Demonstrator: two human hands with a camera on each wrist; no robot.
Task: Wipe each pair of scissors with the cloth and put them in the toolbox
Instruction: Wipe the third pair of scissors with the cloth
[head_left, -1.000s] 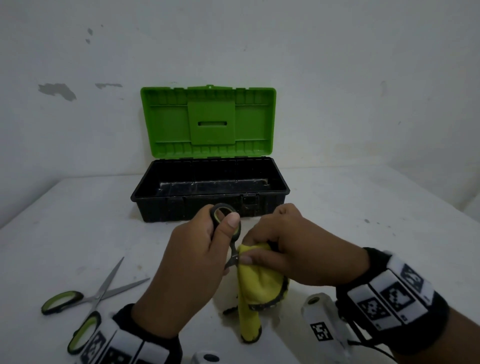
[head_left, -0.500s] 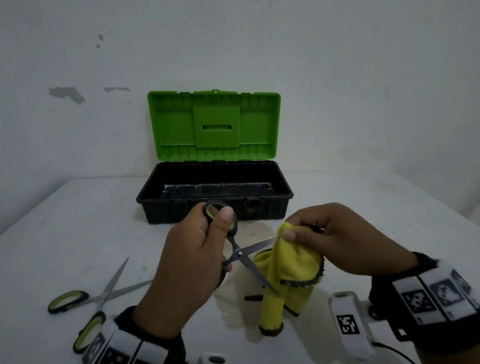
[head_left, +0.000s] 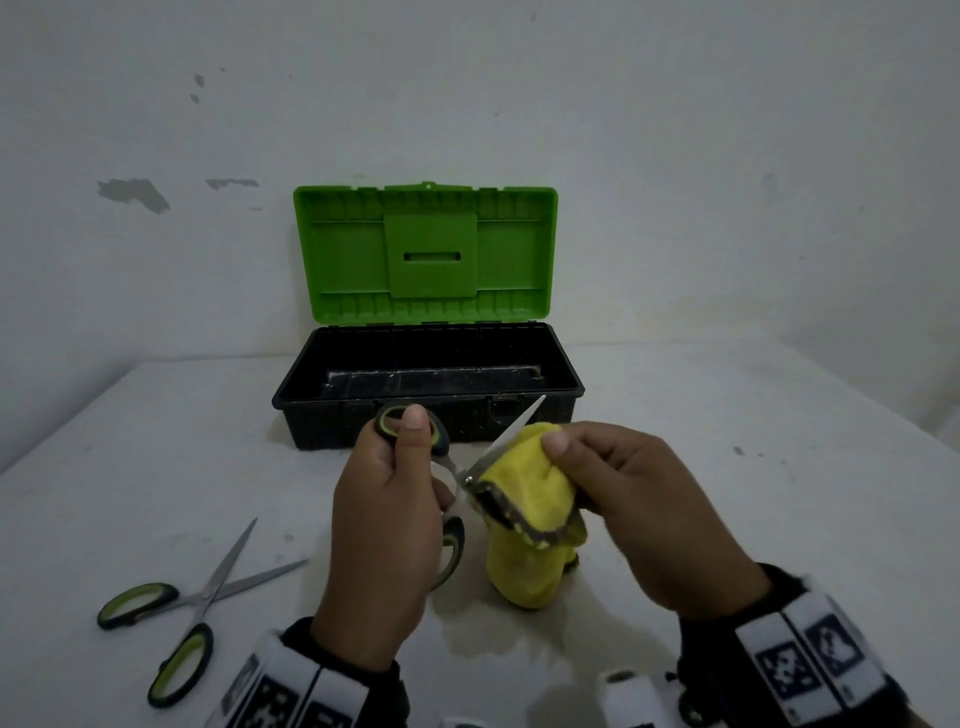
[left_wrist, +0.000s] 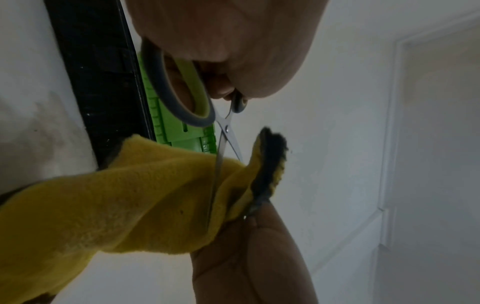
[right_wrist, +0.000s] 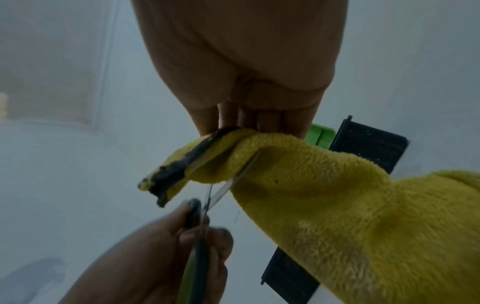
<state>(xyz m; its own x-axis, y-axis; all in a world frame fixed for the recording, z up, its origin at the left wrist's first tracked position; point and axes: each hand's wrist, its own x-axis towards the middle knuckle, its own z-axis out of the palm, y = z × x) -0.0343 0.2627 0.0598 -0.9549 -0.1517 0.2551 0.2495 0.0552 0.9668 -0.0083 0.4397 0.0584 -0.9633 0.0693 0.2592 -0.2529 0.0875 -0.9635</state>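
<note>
A person's left hand (head_left: 387, 519) grips opened scissors (head_left: 460, 475) by the handles while the right hand (head_left: 639, 512) pinches a yellow cloth (head_left: 524, 519) around one blade, before an open toolbox (head_left: 428, 384).

The held scissors (head_left: 470, 470) now stand with their blades spread open, where a second ago they were closed and buried in the cloth (head_left: 524, 512). One blade tip points up and away toward the front wall of the toolbox (head_left: 332, 426), higher than half a second ago. The right hand (head_left: 644, 514) has slid the cloth back along the other blade, close to the pivot, after drawing it out toward the tips. The left hand (head_left: 387, 525) has turned the handles, so the lower green loop now shows beside its fingers (head_left: 415, 431).
</note>
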